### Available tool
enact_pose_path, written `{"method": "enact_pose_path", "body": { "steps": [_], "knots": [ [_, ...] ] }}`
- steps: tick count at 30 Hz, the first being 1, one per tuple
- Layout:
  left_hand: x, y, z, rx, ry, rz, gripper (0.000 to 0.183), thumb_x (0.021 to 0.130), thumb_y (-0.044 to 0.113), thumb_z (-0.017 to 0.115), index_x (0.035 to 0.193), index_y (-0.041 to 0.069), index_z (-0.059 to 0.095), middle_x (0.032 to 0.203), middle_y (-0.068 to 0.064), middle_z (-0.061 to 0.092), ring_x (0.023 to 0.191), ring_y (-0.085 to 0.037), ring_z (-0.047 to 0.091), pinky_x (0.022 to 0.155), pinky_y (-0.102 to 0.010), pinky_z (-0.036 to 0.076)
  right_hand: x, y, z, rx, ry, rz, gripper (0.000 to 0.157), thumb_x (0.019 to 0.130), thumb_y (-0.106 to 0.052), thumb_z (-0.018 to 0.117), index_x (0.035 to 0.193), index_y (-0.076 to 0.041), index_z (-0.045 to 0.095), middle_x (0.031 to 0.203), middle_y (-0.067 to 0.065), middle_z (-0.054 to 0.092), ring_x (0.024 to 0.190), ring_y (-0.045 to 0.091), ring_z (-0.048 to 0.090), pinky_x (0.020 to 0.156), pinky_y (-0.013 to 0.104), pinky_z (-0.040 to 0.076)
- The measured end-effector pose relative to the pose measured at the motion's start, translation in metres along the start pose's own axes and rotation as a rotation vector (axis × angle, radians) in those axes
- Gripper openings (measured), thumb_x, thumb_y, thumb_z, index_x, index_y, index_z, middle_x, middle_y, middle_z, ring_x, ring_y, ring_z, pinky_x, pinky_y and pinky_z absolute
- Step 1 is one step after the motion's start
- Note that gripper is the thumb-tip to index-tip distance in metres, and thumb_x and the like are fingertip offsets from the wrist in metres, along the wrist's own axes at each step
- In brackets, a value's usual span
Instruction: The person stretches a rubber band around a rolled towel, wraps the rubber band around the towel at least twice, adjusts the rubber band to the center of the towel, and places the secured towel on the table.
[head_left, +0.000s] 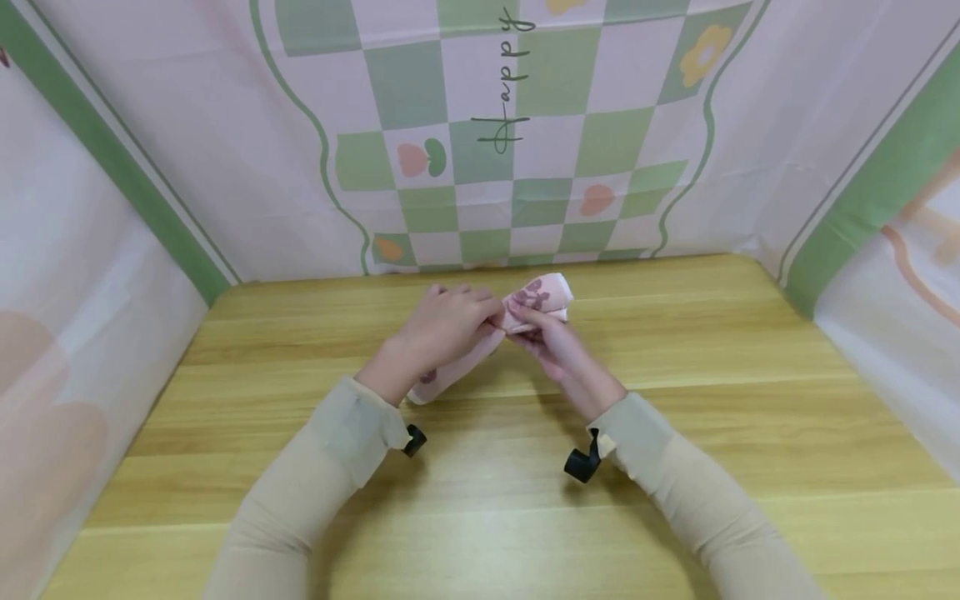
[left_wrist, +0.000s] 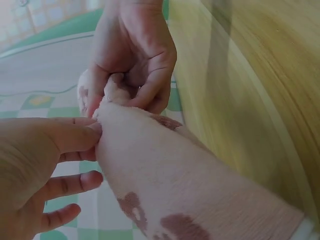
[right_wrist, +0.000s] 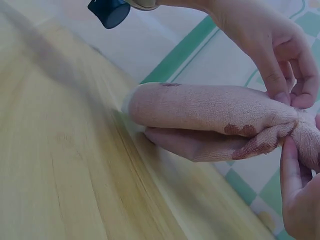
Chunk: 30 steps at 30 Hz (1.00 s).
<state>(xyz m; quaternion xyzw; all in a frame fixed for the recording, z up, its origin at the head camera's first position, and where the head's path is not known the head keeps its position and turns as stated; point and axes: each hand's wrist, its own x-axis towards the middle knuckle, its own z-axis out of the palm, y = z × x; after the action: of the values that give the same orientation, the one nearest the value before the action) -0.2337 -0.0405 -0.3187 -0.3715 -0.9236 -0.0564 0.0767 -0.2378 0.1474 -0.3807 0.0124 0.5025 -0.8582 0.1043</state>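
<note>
A pink towel (head_left: 542, 292) with mauve-brown patches is held up over the table, bunched narrow at its middle. Its folded end fans out beyond the right hand; a longer rolled part (right_wrist: 200, 107) slants down under the left hand. My left hand (head_left: 446, 327) pinches the towel by the bunched part between thumb and index finger, the other fingers apart from it in the left wrist view. My right hand (head_left: 564, 354) grips the gathered middle, thumb on top. A thin line seems to cross the gather, but I cannot tell what it is.
The wooden table (head_left: 495, 517) runs to a printed cloth wall (head_left: 480, 83) at the back, with cloth also at both sides. Small black wrist cameras hang below the cuffs, the left one (head_left: 414, 440) and the right one (head_left: 582, 465).
</note>
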Motion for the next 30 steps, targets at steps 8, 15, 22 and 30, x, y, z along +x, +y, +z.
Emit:
{"method": "enact_pose_path", "body": {
  "steps": [8,15,22,30],
  "knots": [
    [0.002,0.001,0.001,0.042,0.004,0.020,0.011,0.103,0.020,0.065,0.109,0.016,0.073,0.107,0.004,0.072,0.090,-0.014,0.068,0.080,-0.039,0.051,0.001,0.003,-0.001,0.099,0.039,0.054,0.013,0.106,-0.003,0.050,0.104,-0.008,0.062,0.094,0.003,0.071,0.085,0.013,0.070,0.079,0.022,0.057],
    [-0.002,-0.004,0.004,0.045,-0.107,0.003,0.010,0.105,0.024,0.061,0.105,0.020,0.070,0.107,0.006,0.065,0.094,-0.016,0.058,0.083,-0.040,0.046,0.001,0.006,0.002,0.095,0.044,0.087,0.019,0.106,-0.004,0.051,0.098,-0.009,0.067,0.090,0.003,0.074,0.081,0.012,0.071,0.075,0.022,0.058],
    [-0.006,-0.009,0.006,0.006,-0.135,-0.004,0.010,0.106,0.026,0.059,0.109,0.020,0.068,0.111,0.005,0.063,0.099,-0.018,0.056,0.083,-0.040,0.045,0.003,0.002,0.002,0.063,0.083,0.084,0.015,0.105,-0.004,0.053,0.100,-0.012,0.065,0.089,0.002,0.074,0.082,0.013,0.071,0.077,0.023,0.058],
    [-0.014,-0.017,0.011,-0.052,-0.131,0.050,0.009,0.106,0.024,0.059,0.100,0.021,0.064,0.098,0.007,0.058,0.090,-0.016,0.052,0.078,-0.037,0.040,0.003,-0.003,-0.009,-0.006,0.125,0.116,0.016,0.104,-0.005,0.057,0.098,-0.016,0.066,0.089,0.001,0.072,0.085,0.014,0.067,0.079,0.026,0.058]
  ]
}}
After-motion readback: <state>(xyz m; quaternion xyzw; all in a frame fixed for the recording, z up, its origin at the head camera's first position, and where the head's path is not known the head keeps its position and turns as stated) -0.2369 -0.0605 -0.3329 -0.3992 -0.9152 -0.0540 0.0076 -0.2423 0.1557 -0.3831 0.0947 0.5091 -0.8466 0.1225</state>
